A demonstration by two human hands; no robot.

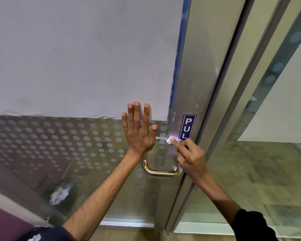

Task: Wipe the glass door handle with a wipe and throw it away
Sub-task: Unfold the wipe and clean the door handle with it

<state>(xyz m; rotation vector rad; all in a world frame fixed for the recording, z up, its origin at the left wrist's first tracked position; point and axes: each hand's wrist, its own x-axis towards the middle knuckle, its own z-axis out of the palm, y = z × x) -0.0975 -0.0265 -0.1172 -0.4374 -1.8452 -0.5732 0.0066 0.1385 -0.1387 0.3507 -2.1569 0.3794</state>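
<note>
A steel handle (161, 172) shaped like a loop is fixed to the glass door, and only its lower curve shows below my hands. My right hand (189, 158) pinches a small white wipe (170, 141) and presses it against the upper part of the handle, at the metal door frame under the blue PULL sticker (188, 126). My left hand (139, 131) lies flat on the glass with fingers spread, just left of the handle, holding nothing.
The glass door (76, 140) has a band of frosted dots and white paper (76, 58) covering its upper part. A metal frame (195, 84) runs along the door's right edge, with another glass panel (268, 153) beyond it. The floor shows below.
</note>
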